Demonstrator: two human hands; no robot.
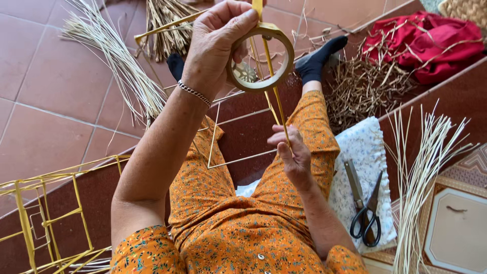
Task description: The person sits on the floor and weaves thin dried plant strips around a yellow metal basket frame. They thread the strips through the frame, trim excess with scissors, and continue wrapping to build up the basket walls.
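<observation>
**Tape Roll Up High, Yellow Strip Below**

Your left hand (218, 43) grips the tape roll (261, 60) up high over your knees. Your right hand (291, 152) pinches the yellow strip (271, 76) that runs down from the roll. Scissors (368, 215) lie on the flowery cloth (362, 152) beside you.

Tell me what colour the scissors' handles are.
Black, on the scissors in the head view.

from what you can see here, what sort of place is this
Probably a home floor used for wire-frame and reed craft. The left hand holds a tape roll, the right hand a yellow strip; reeds, scissors and a frame lie around.
</observation>
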